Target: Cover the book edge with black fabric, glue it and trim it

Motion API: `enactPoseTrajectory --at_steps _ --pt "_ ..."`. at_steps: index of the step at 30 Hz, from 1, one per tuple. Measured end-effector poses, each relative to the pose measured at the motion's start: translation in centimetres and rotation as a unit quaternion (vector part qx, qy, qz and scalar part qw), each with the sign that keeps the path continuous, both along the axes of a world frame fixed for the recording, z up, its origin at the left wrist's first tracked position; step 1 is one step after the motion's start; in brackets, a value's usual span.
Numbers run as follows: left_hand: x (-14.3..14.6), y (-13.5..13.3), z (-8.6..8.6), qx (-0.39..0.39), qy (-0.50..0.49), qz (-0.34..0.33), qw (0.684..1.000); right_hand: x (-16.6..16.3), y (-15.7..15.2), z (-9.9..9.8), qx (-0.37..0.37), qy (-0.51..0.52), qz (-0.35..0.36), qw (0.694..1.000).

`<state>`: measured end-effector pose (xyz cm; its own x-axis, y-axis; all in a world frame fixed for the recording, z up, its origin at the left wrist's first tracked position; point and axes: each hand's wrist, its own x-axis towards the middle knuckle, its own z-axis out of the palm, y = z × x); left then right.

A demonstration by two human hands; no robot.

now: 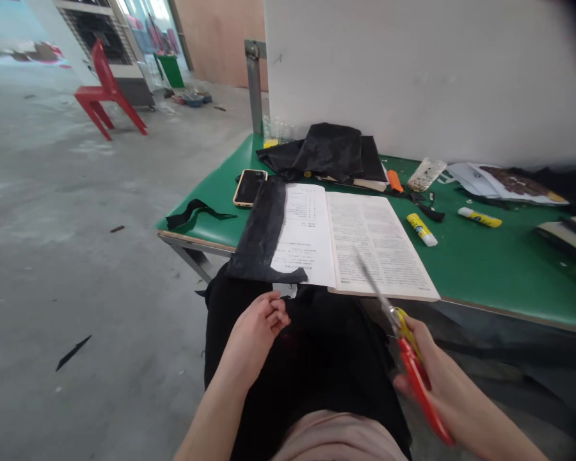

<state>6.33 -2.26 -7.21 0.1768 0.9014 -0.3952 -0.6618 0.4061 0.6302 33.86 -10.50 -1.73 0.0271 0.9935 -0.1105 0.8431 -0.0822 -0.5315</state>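
My right hand [427,365] grips scissors [410,352] with red and yellow handles. Their blades point up and left, blurred, over the right page of an open book [374,237]. A strip of black sheet [259,237] is folded over the left side of the book, with a curved tail along its lower edge. Just below that edge is my left hand [264,323], its fingers curled in; whatever they may hold is hidden.
The green tabletop [489,269] bears a phone [249,187], black scraps [196,211], crumpled black sheet [331,150], two glue sticks [421,229] and an orange piece [394,181]. A white panel [413,77] stands behind. A red chair [106,93] is at the far left.
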Motion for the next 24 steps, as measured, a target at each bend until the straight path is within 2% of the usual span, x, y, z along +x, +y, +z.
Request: enactPoseTrajectory --at_steps 3,6,11,17,24 --pt "0.8 0.9 -0.1 0.006 -0.002 0.013 1.000 -1.3 -0.6 1.6 -0.040 -0.119 0.013 0.992" --pt "1.5 2.1 0.1 0.018 0.022 0.035 0.999 -2.2 -0.1 2.6 -0.048 -0.163 0.027 0.985" --pt "2.0 3.5 -0.1 0.002 0.017 0.074 0.997 -2.9 1.1 3.8 -0.093 -0.162 0.047 0.981" --pt "2.4 3.5 -0.7 0.014 0.023 0.098 0.995 -4.4 1.9 4.6 -0.159 -0.158 0.062 0.973" --pt "2.5 3.5 -0.9 0.023 0.020 0.111 0.993 -5.4 2.3 4.2 -0.128 -0.190 0.073 0.971"
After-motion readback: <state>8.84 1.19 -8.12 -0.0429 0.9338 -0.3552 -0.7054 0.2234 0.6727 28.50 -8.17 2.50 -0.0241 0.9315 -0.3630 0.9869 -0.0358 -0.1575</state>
